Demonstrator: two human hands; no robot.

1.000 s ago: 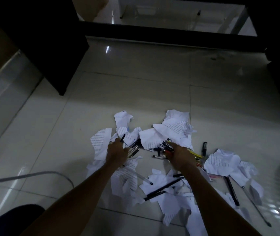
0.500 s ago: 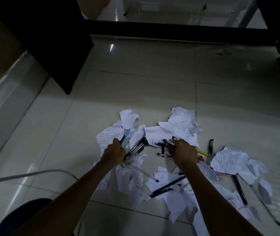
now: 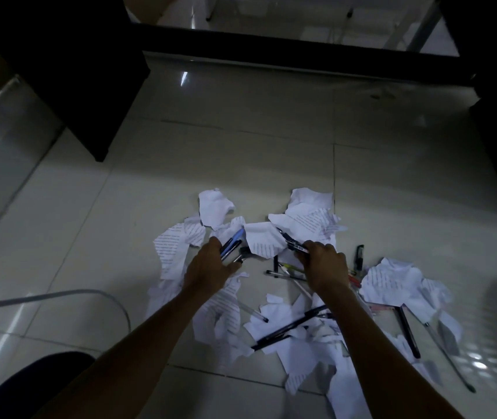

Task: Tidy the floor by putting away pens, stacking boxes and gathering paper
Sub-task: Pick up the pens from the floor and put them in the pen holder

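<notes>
The tiled floor [image 3: 241, 152] is carrying scattered paper scraps [image 3: 392, 282], probably being left until the pens are gathered. The left hand [image 3: 208, 267] is clasping a bundle of pens [image 3: 232, 244], acting as collector. The right hand [image 3: 325, 267] is pinching what seem, in the dim light, to be dark pens [image 3: 294, 244]. Loose pens [image 3: 289, 328] are lying among the scraps.

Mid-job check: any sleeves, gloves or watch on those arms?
None visible. The left forearm and right forearm are bare to the frame's edge. The left hand and right hand wear no gloves; no watch or ring shows in the dim light.
</notes>
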